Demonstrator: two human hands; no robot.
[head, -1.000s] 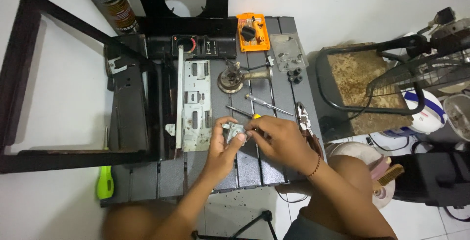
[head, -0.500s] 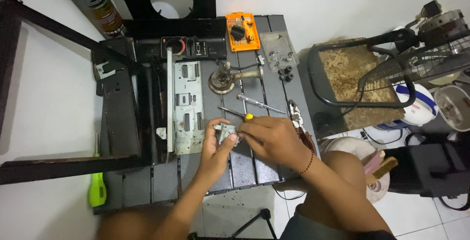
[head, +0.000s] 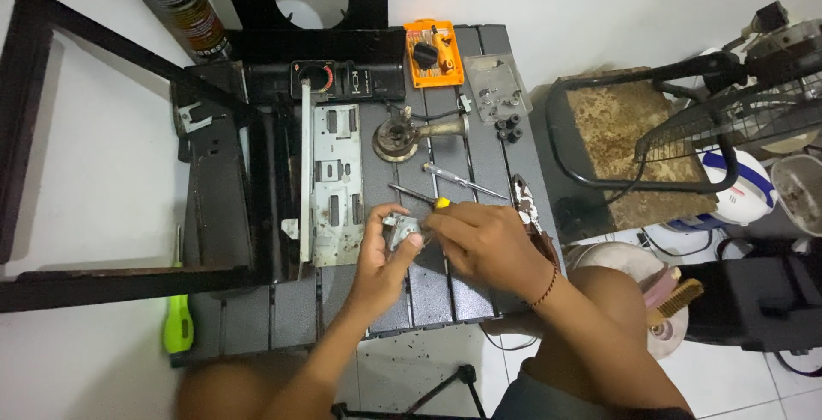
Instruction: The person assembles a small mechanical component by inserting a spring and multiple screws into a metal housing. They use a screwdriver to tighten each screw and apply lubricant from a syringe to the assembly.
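In the head view, just below the frame's centre, the left hand [head: 379,259] gripped a small grey metal part [head: 401,230] from the left, over the dark slatted desk [head: 428,291]. The right hand [head: 485,240] met it from the right, fingers curled against the part; whether it pinched the part could not be told. A yellow-handled screwdriver [head: 419,196] lay just above the hands. A perforated metal plate [head: 336,182] lay left of centre, and an orange tool case [head: 433,53] sat at the top.
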